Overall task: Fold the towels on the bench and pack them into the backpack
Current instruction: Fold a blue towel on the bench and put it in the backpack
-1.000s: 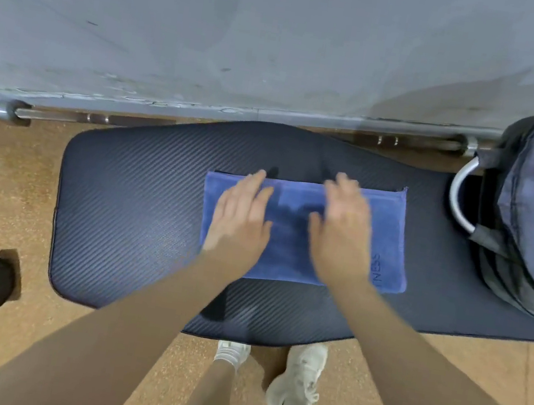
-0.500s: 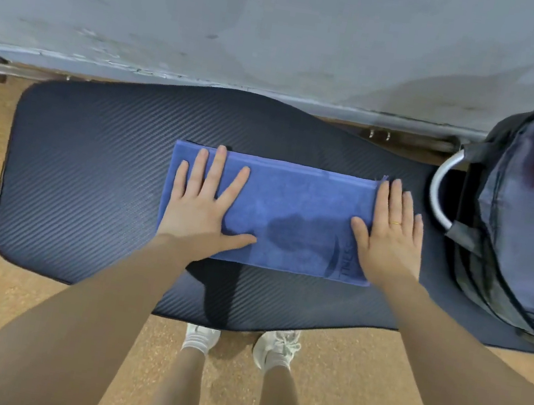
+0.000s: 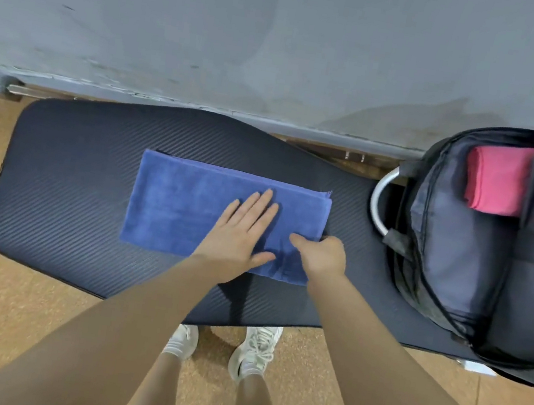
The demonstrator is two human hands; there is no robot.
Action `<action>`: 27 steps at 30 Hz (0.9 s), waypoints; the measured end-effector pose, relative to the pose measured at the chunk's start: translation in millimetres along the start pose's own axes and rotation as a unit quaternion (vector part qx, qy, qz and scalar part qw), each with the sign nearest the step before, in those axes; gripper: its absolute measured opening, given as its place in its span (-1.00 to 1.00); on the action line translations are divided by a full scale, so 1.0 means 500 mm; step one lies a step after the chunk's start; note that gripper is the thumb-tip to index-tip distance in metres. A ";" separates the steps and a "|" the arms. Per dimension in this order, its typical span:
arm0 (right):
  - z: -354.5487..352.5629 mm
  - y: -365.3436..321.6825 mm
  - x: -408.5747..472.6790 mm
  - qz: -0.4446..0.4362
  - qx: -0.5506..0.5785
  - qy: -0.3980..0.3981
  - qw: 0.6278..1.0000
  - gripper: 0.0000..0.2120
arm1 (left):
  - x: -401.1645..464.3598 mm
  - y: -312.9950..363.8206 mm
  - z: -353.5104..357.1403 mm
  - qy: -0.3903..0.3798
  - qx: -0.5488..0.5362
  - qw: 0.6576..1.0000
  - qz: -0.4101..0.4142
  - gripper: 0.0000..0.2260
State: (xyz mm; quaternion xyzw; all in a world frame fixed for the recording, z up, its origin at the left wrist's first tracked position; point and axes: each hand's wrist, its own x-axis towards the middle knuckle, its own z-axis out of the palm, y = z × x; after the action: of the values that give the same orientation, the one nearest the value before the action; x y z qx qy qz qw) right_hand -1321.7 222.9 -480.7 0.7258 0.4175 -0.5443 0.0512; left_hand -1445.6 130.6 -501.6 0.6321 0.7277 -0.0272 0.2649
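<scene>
A: The towel (image 3: 196, 205) in the middle is blue. The bench (image 3: 68, 179) is dark with slanted stripes.

B: Far right, the backpack (image 3: 459, 252) is black and grey, with a pink towel (image 3: 497, 181).

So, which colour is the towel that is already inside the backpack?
Pink; the towel sits in the open backpack, shown in the head view.

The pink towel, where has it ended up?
In the head view the pink towel sits folded inside the open backpack at the right end of the bench, near the wall.
</scene>
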 end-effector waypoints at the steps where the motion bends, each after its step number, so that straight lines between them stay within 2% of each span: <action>1: -0.003 -0.004 -0.005 -0.004 0.023 -0.023 0.999 -0.71 | 0.003 0.001 0.007 -0.020 -0.017 1.000 0.005 -0.32; 2: -0.006 -0.008 -0.012 -0.026 0.025 -0.030 0.999 -0.76 | 0.004 0.003 0.008 -0.041 -0.022 0.999 -0.006 -0.29; 4: -0.011 -0.011 -0.028 -0.124 -0.067 -0.010 0.990 -0.80 | 0.011 0.008 -0.001 -0.064 -0.030 0.997 -0.025 -0.25; 6: -0.012 -0.018 -0.057 -0.241 -0.179 0.008 0.954 -0.70 | 0.015 0.006 -0.011 -0.069 -0.080 0.994 -0.029 -0.26; 8: -0.002 -0.029 -0.087 -0.307 -0.254 -0.022 0.917 -0.58 | 0.012 0.002 -0.031 -0.032 -0.180 0.982 -0.034 -0.39; 10: 0.027 -0.044 -0.111 -0.326 -0.309 -0.051 0.892 -0.49 | -0.003 -0.016 -0.049 0.052 -0.253 0.964 -0.068 -0.58; 12: 0.069 -0.061 -0.127 -0.313 -0.328 -0.048 0.890 -0.46 | -0.028 -0.047 -0.063 0.089 -0.265 0.953 -0.114 -0.58; 16: 0.165 -0.077 -0.144 -0.298 -0.367 -0.026 0.881 -0.49 | -0.095 -0.140 -0.074 0.067 -0.221 0.954 -0.189 -0.54; 19: 0.227 -0.076 -0.146 -0.285 -0.358 -0.042 0.888 -0.47 | -0.134 -0.198 -0.084 0.063 -0.219 0.936 -0.266 -0.52; 21: 0.250 -0.066 -0.145 -0.289 -0.375 -0.024 0.881 -0.50 | -0.145 -0.227 -0.083 0.051 -0.211 0.925 -0.313 -0.49; 22: 0.256 -0.057 -0.144 -0.317 -0.390 0.013 0.864 -0.54 | -0.148 -0.239 -0.081 0.043 -0.213 0.918 -0.332 -0.48; 25: 0.253 -0.024 -0.127 -0.394 -0.471 0.104 0.783 -0.54 | -0.147 -0.260 -0.077 0.038 -0.231 0.897 -0.375 -0.52; 27: 0.247 0.005 -0.104 -0.409 -0.523 0.099 0.741 -0.45 | -0.141 -0.264 -0.073 0.024 -0.250 0.890 -0.380 -0.56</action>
State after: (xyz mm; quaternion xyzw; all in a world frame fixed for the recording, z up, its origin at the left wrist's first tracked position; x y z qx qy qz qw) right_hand -1415.5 127.7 -488.0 0.3940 0.8961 -0.1344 0.1539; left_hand -1577.4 54.2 -479.7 0.2203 0.9012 0.0725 0.3662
